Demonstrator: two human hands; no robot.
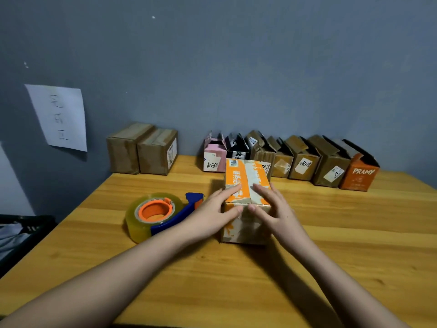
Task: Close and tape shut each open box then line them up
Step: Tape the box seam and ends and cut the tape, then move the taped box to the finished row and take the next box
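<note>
Pressing the box (246,185) flaps flat, my left hand (212,214) and right hand (272,209) lie open-fingered on its near top edge. The tape (153,214) lies just left of the box, nearest my left hand; the box's long axis runs away from me.

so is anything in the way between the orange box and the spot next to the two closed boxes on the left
Nothing visible. The table is bare between the orange box and the gap beside the two closed boxes. The tape dispenser lies nearer the camera, off that path.
</note>
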